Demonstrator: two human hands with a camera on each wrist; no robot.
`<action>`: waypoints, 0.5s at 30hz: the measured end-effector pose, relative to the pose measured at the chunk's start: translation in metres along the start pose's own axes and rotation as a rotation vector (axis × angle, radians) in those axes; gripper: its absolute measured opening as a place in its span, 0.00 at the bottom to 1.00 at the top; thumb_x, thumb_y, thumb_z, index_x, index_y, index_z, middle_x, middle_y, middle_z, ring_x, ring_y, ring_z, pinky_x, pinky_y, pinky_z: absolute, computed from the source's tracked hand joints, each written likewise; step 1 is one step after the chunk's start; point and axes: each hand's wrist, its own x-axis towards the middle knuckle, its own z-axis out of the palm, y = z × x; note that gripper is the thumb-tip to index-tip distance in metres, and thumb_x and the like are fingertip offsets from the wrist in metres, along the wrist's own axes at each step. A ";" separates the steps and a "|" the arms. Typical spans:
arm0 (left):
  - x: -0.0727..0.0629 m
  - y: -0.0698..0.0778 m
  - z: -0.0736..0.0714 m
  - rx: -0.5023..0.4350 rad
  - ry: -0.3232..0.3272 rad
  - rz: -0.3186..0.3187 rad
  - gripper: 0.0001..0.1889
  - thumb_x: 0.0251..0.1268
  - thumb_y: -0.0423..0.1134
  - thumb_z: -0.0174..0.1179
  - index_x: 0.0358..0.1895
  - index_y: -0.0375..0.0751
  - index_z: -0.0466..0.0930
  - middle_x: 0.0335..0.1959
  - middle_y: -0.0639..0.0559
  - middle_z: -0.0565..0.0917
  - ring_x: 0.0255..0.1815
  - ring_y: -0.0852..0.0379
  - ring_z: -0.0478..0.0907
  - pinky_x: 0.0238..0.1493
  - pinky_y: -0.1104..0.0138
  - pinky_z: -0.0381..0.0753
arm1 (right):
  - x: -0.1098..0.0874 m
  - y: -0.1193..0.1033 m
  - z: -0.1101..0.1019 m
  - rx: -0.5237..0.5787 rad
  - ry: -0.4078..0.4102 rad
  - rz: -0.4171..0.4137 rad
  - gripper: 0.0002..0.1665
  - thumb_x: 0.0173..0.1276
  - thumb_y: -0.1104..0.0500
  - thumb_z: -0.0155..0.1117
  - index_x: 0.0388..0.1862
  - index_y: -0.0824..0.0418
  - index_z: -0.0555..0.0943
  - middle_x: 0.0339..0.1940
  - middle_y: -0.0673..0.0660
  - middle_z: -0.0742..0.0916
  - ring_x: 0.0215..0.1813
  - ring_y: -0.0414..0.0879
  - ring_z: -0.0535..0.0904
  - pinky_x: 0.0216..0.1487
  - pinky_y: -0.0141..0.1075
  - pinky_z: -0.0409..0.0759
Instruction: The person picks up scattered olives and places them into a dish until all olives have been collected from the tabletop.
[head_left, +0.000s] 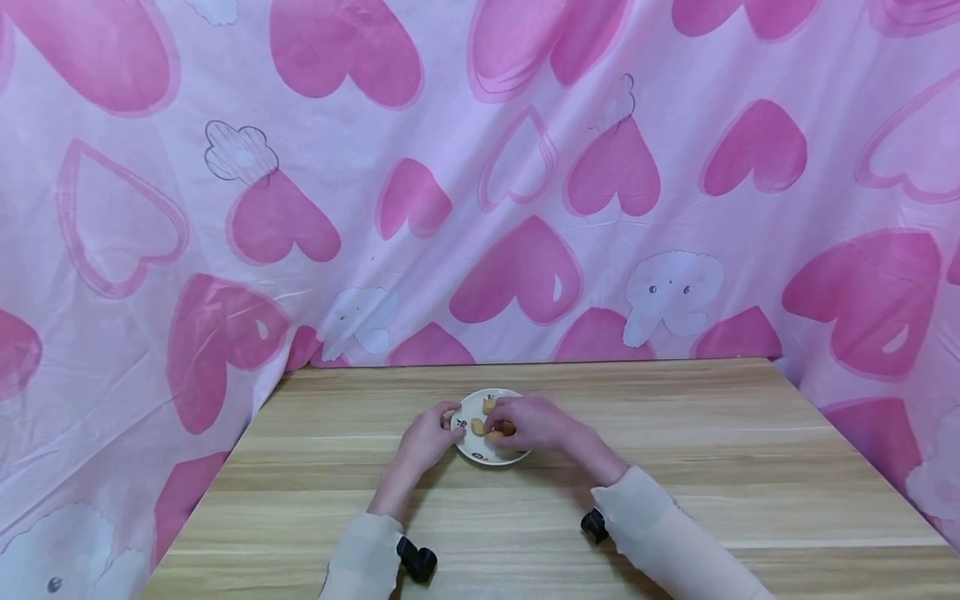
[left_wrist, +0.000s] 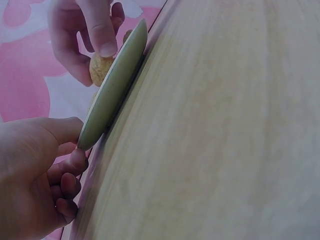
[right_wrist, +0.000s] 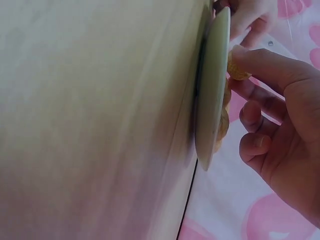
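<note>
A white plate with small dark prints stands on the table. My left hand holds its left rim; in the left wrist view the thumb and index finger pinch the edge of the plate. My right hand reaches over the plate from the right. Its thumb and index finger pinch a tan, rough-skinned walnut, low over the plate; the same walnut shows in the right wrist view. Several other walnuts lie on the plate, partly hidden by my right hand.
The wood-grain table extends around the plate. A pink cloth with hearts hangs behind its far edge and at the sides. Black wrist cameras sit by both light sleeves.
</note>
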 end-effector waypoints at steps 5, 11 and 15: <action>0.000 -0.001 0.000 -0.001 -0.002 0.002 0.28 0.58 0.40 0.66 0.64 0.40 0.76 0.25 0.54 0.76 0.24 0.60 0.70 0.28 0.66 0.68 | 0.002 -0.002 0.004 -0.015 -0.020 0.004 0.11 0.63 0.54 0.69 0.45 0.47 0.87 0.42 0.42 0.81 0.40 0.33 0.77 0.43 0.29 0.76; 0.000 0.000 -0.001 -0.007 0.004 -0.001 0.28 0.58 0.39 0.66 0.64 0.40 0.76 0.25 0.54 0.76 0.24 0.59 0.70 0.28 0.66 0.68 | 0.003 -0.003 0.006 -0.017 -0.031 -0.009 0.10 0.63 0.54 0.70 0.44 0.48 0.87 0.41 0.42 0.81 0.40 0.35 0.76 0.43 0.30 0.75; 0.000 -0.001 0.000 -0.011 -0.003 0.001 0.29 0.58 0.39 0.66 0.65 0.40 0.76 0.25 0.55 0.76 0.24 0.60 0.70 0.28 0.66 0.68 | 0.003 -0.003 0.007 -0.011 -0.035 -0.006 0.10 0.63 0.54 0.70 0.44 0.48 0.87 0.41 0.42 0.82 0.41 0.35 0.76 0.44 0.31 0.76</action>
